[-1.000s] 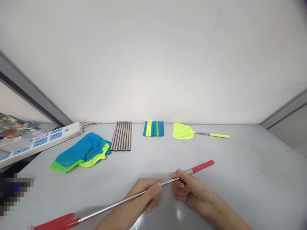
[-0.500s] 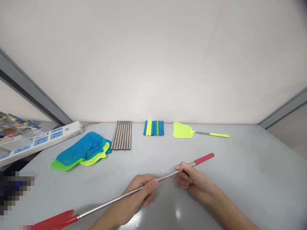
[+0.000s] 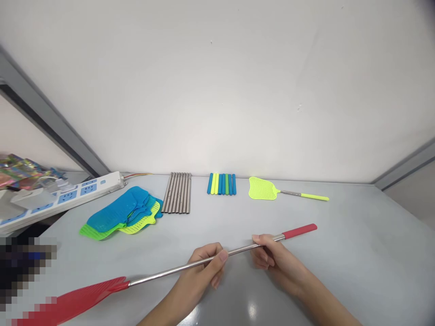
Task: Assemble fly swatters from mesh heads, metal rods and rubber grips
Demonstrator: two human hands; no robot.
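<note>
Across the front of the table lies a long red fly swatter (image 3: 163,273), held up in both hands with its metal rod extended. Its red mesh head (image 3: 84,299) points to the lower left, partly covered by blurred blocks, and its red grip (image 3: 300,231) points right. My left hand (image 3: 208,267) is closed round the middle of the rod, thumb on top. Nearer the grip, my right hand (image 3: 272,256) pinches the rod between thumb and fingers, the other fingers curled below.
Blue, green and yellow swatter heads (image 3: 117,210) are piled at left, beside several metal rods (image 3: 177,193). Several coloured grips (image 3: 221,184) line up at the back, with a yellow-green fly swatter (image 3: 263,189) to their right. A power strip (image 3: 78,194) runs along the left edge.
The swatter's head end has risen and shifted right in view, so its red head shows more. Both hands keep their hold, and the whole view has shifted slightly.
</note>
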